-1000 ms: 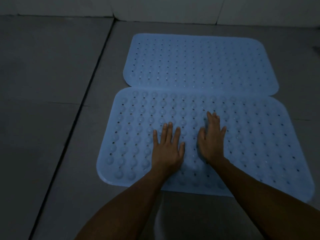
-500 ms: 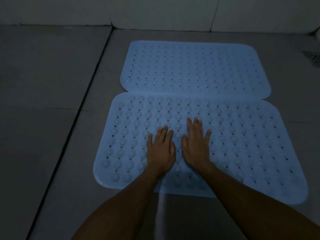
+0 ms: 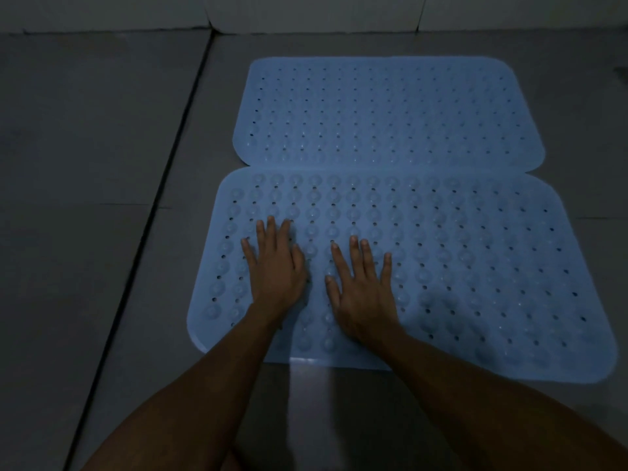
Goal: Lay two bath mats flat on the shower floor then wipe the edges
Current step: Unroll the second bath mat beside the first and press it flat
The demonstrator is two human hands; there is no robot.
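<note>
Two light blue perforated bath mats lie flat on the grey tiled floor, one behind the other, their long edges meeting. The far mat (image 3: 390,110) shows small holes. The near mat (image 3: 475,266) shows rows of round suction bumps. My left hand (image 3: 277,266) presses flat on the left part of the near mat with fingers straight and spread. My right hand (image 3: 363,290) lies flat beside it, palm down, fingers spread. Neither hand holds anything.
A dark grout line (image 3: 163,185) runs along the floor to the left of the mats. The pale wall base (image 3: 306,11) crosses the top of the view. A small dark object (image 3: 622,71) shows at the right edge.
Both hands have slid left across the near mat and drawn a little apart, still pressing flat. The view has shifted slightly.
</note>
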